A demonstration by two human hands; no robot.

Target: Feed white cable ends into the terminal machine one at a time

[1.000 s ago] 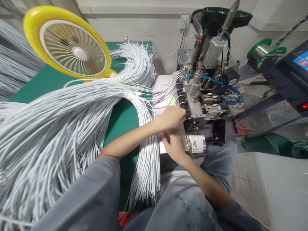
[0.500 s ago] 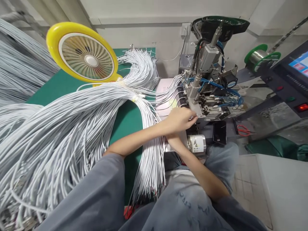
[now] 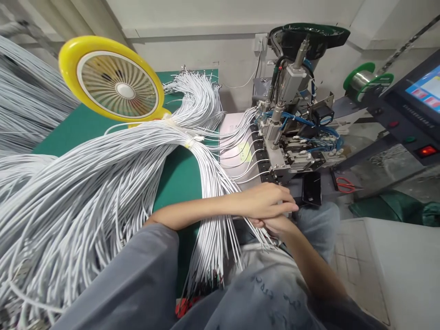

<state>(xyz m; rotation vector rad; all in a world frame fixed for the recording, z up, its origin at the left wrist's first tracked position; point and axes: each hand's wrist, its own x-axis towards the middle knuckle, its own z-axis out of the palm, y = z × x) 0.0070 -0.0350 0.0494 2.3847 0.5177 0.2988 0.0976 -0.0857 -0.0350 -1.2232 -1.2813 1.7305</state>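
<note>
My left hand [image 3: 270, 200] lies palm down above my right hand, fingers stretched forward to the right; nothing shows in it. Below it, the fingers of my right hand [image 3: 275, 224] are curled around some white cables [image 3: 260, 234], whose loose ends stick out toward my lap. The grip itself is partly covered by the left hand. From a tied bundle of white cables [image 3: 209, 178], several single cables run into the row of black slots [image 3: 263, 158] on the wire-working machine [image 3: 277, 149]. The hands are just in front of that row, apart from it.
A yellow fan [image 3: 110, 82] stands behind a large heap of white cables [image 3: 85, 197] on the green table mat [image 3: 178, 174]. Right of the machine are a phone [image 3: 311, 189], red-handled scissors [image 3: 345, 185], a wire spool [image 3: 364, 82] and a control screen [image 3: 424, 94].
Both hands have come back from the machine's front slot toward my lap. The near slots now show cables seated in them. My left fingers have straightened, and cable ends have shifted right beneath the hands.
</note>
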